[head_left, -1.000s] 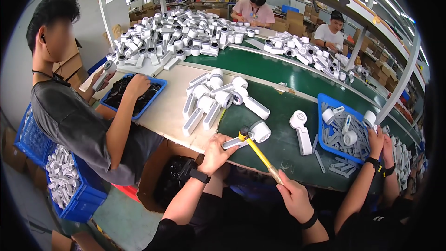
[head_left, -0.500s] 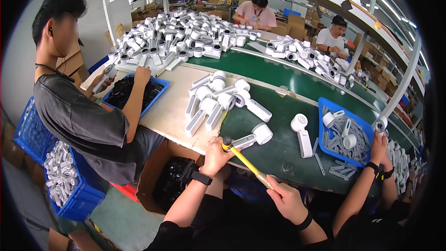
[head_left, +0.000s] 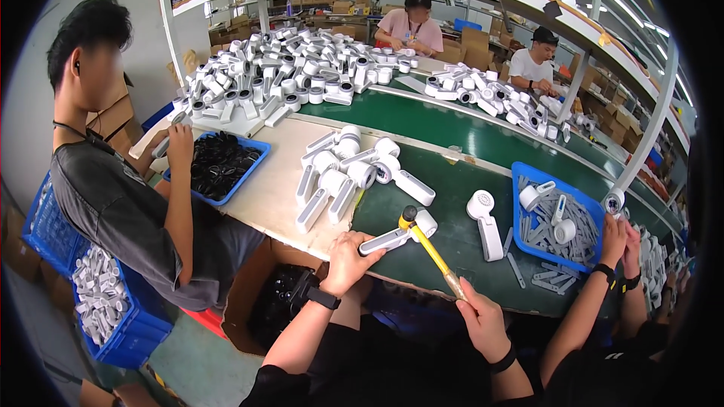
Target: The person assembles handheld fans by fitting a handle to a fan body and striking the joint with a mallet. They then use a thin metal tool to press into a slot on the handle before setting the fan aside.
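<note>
In my right hand (head_left: 485, 324) is a small hammer (head_left: 437, 256) with a yellow handle and a black head. My fingers are wrapped round the end of its handle. The hammer's head is over the neck of a white handheld fan-like piece (head_left: 388, 241); whether they touch I cannot tell. That piece has a round head and a flat handle with a grey strip. My left hand (head_left: 348, 262) pinches its handle end at the table's front edge. Just beyond lies a cluster of similar white pieces (head_left: 329, 181), and another single white piece (head_left: 486, 226) lies to the right.
A blue tray (head_left: 517, 215) of grey strips stands at the right, loose strips (head_left: 556, 277) beside it. Co-workers sit to my left and right and across the green conveyor (head_left: 437, 124). Left are a blue tray of black parts (head_left: 226, 162) and an open carton (head_left: 241, 305).
The hammer has moved up and right, from beside my left hand to over the white piece's neck. The left co-worker's hand has moved from the black parts to the piece they hold.
</note>
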A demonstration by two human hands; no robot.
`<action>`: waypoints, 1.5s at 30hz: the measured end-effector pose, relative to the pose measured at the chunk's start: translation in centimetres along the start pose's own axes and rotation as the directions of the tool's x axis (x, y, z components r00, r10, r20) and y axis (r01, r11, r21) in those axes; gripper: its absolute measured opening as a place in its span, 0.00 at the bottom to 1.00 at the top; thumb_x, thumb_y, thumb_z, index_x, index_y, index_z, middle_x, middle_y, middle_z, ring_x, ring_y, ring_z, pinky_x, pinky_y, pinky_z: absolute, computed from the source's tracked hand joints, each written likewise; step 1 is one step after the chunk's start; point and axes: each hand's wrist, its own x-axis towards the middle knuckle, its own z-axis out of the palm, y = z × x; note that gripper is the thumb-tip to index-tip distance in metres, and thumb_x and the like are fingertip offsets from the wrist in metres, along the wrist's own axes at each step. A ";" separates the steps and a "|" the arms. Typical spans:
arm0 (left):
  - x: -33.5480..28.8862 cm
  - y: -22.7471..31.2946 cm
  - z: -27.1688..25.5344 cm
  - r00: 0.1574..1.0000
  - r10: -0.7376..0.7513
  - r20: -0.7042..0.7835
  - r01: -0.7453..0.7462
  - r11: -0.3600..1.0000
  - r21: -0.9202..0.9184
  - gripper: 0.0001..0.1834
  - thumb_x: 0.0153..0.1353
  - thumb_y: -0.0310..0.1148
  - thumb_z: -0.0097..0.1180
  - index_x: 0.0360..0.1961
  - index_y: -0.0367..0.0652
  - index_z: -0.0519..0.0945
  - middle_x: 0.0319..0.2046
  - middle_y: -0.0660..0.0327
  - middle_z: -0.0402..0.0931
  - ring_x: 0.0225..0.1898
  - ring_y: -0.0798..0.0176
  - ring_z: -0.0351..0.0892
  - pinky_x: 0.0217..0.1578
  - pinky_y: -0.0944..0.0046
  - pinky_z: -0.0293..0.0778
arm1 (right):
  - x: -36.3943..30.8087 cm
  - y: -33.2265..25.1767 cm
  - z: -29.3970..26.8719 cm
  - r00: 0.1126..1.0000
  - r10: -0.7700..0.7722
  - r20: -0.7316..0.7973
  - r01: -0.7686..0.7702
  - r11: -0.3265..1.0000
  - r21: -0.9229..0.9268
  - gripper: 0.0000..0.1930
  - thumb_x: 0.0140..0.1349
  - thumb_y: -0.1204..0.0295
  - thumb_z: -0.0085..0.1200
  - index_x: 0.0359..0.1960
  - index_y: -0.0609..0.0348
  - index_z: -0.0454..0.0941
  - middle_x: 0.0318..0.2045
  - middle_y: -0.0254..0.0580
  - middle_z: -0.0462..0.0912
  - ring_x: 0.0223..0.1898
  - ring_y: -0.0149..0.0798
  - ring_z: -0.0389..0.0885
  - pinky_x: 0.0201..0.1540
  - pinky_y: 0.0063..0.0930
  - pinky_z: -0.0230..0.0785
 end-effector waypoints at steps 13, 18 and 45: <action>5.1 0.2 0.7 0.930 0.348 -0.116 -0.233 0.805 0.546 0.16 0.52 0.36 0.65 0.41 0.47 0.77 0.31 0.58 0.79 0.37 0.53 0.79 0.42 0.52 0.65 | -1.1 2.8 -3.5 0.957 0.156 -0.245 -0.181 0.980 -0.086 0.22 0.67 0.75 0.55 0.63 0.63 0.73 0.30 0.51 0.81 0.29 0.31 0.76 0.36 0.26 0.69; 7.6 -1.4 0.9 0.957 0.211 -0.200 -0.031 0.758 0.652 0.17 0.51 0.38 0.65 0.42 0.46 0.77 0.33 0.57 0.79 0.40 0.52 0.78 0.44 0.50 0.65 | -2.3 6.1 -6.6 0.899 0.238 -0.368 -0.356 0.886 -0.298 0.21 0.66 0.73 0.54 0.61 0.62 0.74 0.29 0.62 0.80 0.32 0.60 0.81 0.34 0.42 0.71; 2.3 5.7 6.1 0.982 0.177 0.064 -0.183 0.978 0.096 0.17 0.53 0.37 0.70 0.40 0.38 0.83 0.36 0.51 0.82 0.42 0.45 0.80 0.46 0.49 0.74 | -2.1 1.9 -3.8 0.990 0.077 -0.120 -0.072 0.996 0.046 0.24 0.66 0.76 0.55 0.64 0.66 0.71 0.30 0.46 0.79 0.29 0.32 0.75 0.37 0.25 0.69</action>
